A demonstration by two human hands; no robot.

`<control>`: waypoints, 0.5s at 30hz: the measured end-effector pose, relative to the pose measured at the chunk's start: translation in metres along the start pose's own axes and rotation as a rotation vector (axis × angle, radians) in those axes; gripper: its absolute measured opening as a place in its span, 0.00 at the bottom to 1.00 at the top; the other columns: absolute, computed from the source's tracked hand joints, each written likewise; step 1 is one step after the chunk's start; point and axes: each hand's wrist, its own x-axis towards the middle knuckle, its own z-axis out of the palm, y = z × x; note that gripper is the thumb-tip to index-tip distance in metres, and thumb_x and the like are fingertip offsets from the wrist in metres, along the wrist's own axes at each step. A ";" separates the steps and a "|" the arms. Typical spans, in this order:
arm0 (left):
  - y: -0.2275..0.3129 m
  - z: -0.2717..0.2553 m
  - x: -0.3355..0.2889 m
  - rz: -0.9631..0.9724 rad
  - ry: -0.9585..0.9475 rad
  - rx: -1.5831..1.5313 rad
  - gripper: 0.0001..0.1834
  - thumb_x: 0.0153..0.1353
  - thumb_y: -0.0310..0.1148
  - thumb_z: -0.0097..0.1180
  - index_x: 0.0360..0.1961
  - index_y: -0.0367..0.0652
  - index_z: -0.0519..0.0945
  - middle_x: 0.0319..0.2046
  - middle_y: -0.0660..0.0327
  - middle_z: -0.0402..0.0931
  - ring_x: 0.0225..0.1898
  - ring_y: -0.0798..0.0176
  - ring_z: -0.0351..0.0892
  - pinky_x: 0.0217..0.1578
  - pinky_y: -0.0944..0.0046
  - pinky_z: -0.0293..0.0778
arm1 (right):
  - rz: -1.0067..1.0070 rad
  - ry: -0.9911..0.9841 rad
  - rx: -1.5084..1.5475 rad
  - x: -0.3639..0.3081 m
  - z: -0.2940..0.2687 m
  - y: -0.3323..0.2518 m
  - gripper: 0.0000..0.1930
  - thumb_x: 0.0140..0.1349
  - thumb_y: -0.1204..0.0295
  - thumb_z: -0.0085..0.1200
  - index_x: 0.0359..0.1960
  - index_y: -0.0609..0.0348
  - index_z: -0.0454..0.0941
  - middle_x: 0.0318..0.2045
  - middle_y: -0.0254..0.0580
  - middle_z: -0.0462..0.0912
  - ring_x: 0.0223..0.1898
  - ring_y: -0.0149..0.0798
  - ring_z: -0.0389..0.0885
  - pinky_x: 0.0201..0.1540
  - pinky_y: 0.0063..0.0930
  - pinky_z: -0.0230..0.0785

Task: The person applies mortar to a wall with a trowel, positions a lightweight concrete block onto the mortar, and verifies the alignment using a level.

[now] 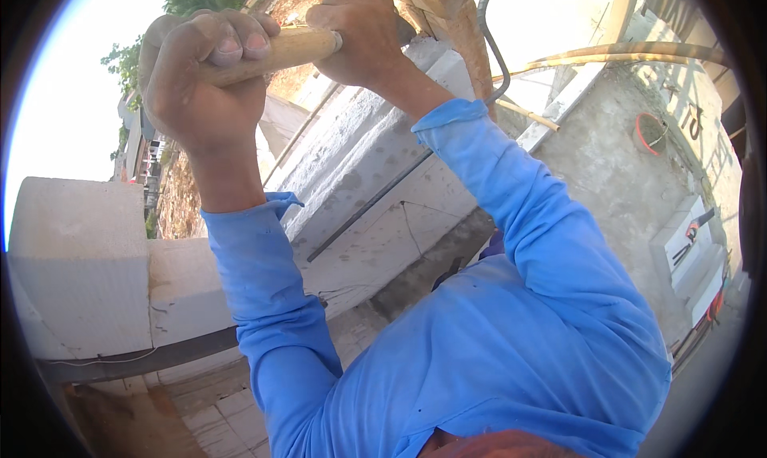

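Both of my arms, in blue sleeves, reach up toward the top of the view. Closed fingers of my left hand (196, 83) wrap round a thick, pale wooden handle (280, 55). At the handle's other end, where a light-coloured rim shows, my right hand (359, 39) is closed too. A dark part shows just beyond its fingers, but the kind of tool cannot be made out. Below the hands runs a rough grey concrete ledge (359, 170), with a thin dark rod (367, 206) lying along it.
Wooden boards (459, 39) and a bent metal bar (484, 19) stand beside my right hand. Pale blocks (80, 266) form a wall at left. On the right are a concrete floor (599, 170), a red-rimmed round container (651, 134) and pliers (687, 242) on a white block.
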 end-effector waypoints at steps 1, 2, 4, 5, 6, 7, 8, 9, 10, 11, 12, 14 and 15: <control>0.003 0.000 0.000 -0.004 0.029 0.104 0.08 0.59 0.24 0.47 0.23 0.45 0.73 0.20 0.60 0.75 0.25 0.57 0.77 0.36 0.47 0.79 | 0.018 -0.032 -0.016 -0.005 -0.002 -0.006 0.06 0.37 0.65 0.61 0.16 0.44 0.76 0.22 0.24 0.72 0.29 0.38 0.70 0.33 0.36 0.57; 0.007 -0.001 -0.001 -0.010 0.043 0.220 0.08 0.59 0.24 0.48 0.22 0.45 0.73 0.19 0.60 0.74 0.25 0.57 0.77 0.36 0.47 0.78 | 0.035 -0.063 -0.034 -0.008 -0.004 -0.012 0.07 0.38 0.66 0.61 0.15 0.46 0.74 0.21 0.26 0.71 0.27 0.38 0.69 0.30 0.34 0.57; 0.026 -0.010 -0.001 -0.066 -0.021 0.187 0.09 0.58 0.24 0.48 0.21 0.45 0.73 0.18 0.60 0.74 0.25 0.57 0.77 0.35 0.47 0.78 | 0.053 -0.063 0.071 -0.011 -0.004 -0.032 0.06 0.36 0.67 0.61 0.14 0.45 0.74 0.21 0.25 0.71 0.28 0.36 0.68 0.31 0.34 0.54; 0.044 -0.028 -0.005 -0.125 -0.090 0.034 0.10 0.58 0.24 0.48 0.21 0.46 0.73 0.18 0.60 0.74 0.25 0.57 0.77 0.35 0.47 0.77 | 0.048 -0.074 0.110 -0.016 0.000 -0.055 0.06 0.36 0.67 0.61 0.14 0.45 0.74 0.21 0.25 0.70 0.29 0.36 0.68 0.32 0.34 0.54; 0.054 -0.033 -0.005 -0.181 -0.161 -0.129 0.10 0.58 0.25 0.48 0.20 0.46 0.73 0.19 0.60 0.74 0.25 0.57 0.77 0.35 0.47 0.77 | 0.039 -0.085 0.140 -0.015 0.002 -0.067 0.07 0.36 0.66 0.61 0.14 0.45 0.74 0.21 0.24 0.70 0.29 0.36 0.68 0.33 0.34 0.54; 0.054 -0.034 -0.004 -0.134 -0.115 -0.168 0.11 0.58 0.25 0.48 0.19 0.46 0.73 0.19 0.59 0.75 0.25 0.56 0.77 0.35 0.47 0.76 | 0.012 -0.033 0.141 -0.007 0.004 -0.065 0.07 0.36 0.66 0.61 0.14 0.45 0.74 0.21 0.24 0.70 0.29 0.35 0.68 0.33 0.34 0.54; 0.052 -0.033 -0.002 -0.088 -0.071 -0.211 0.12 0.58 0.25 0.48 0.18 0.47 0.72 0.19 0.59 0.75 0.25 0.56 0.77 0.35 0.46 0.75 | -0.016 0.019 0.139 0.005 0.005 -0.058 0.07 0.37 0.66 0.61 0.14 0.45 0.74 0.21 0.24 0.69 0.30 0.35 0.68 0.34 0.34 0.53; 0.070 -0.036 -0.007 -0.039 -0.001 -0.206 0.12 0.58 0.26 0.47 0.17 0.47 0.72 0.19 0.58 0.75 0.25 0.55 0.77 0.35 0.46 0.75 | -0.046 0.064 0.191 0.015 0.007 -0.071 0.07 0.37 0.66 0.61 0.14 0.45 0.74 0.21 0.23 0.69 0.30 0.35 0.68 0.35 0.35 0.53; 0.063 -0.035 -0.004 -0.022 0.004 -0.206 0.13 0.58 0.26 0.47 0.16 0.47 0.71 0.19 0.58 0.76 0.25 0.55 0.77 0.35 0.45 0.75 | -0.076 -0.003 0.156 0.022 0.002 -0.058 0.06 0.38 0.66 0.61 0.15 0.45 0.75 0.22 0.24 0.69 0.30 0.35 0.68 0.36 0.35 0.53; 0.048 -0.032 -0.002 -0.004 0.009 -0.206 0.13 0.58 0.27 0.48 0.16 0.48 0.70 0.19 0.58 0.76 0.25 0.54 0.77 0.36 0.44 0.74 | -0.078 -0.045 0.146 0.023 0.000 -0.046 0.06 0.38 0.66 0.61 0.15 0.44 0.75 0.21 0.24 0.69 0.30 0.36 0.68 0.36 0.35 0.53; 0.032 -0.030 -0.005 0.011 0.025 -0.208 0.13 0.58 0.27 0.48 0.15 0.48 0.70 0.19 0.57 0.77 0.25 0.54 0.77 0.36 0.43 0.74 | -0.082 -0.099 0.136 0.018 -0.002 -0.035 0.05 0.38 0.66 0.61 0.15 0.44 0.76 0.21 0.24 0.69 0.30 0.36 0.67 0.36 0.36 0.53; 0.015 -0.026 -0.007 0.006 0.053 -0.249 0.14 0.58 0.28 0.48 0.14 0.49 0.67 0.19 0.57 0.77 0.25 0.53 0.77 0.37 0.43 0.74 | -0.088 -0.101 0.096 0.014 -0.007 -0.020 0.05 0.39 0.66 0.61 0.16 0.44 0.76 0.21 0.25 0.69 0.30 0.36 0.68 0.35 0.36 0.54; 0.007 -0.022 -0.008 0.000 0.061 -0.275 0.15 0.58 0.28 0.47 0.14 0.49 0.67 0.19 0.58 0.77 0.25 0.53 0.77 0.37 0.43 0.74 | -0.083 -0.103 0.068 0.012 -0.008 -0.014 0.04 0.39 0.66 0.60 0.16 0.44 0.77 0.21 0.25 0.70 0.30 0.36 0.69 0.35 0.37 0.54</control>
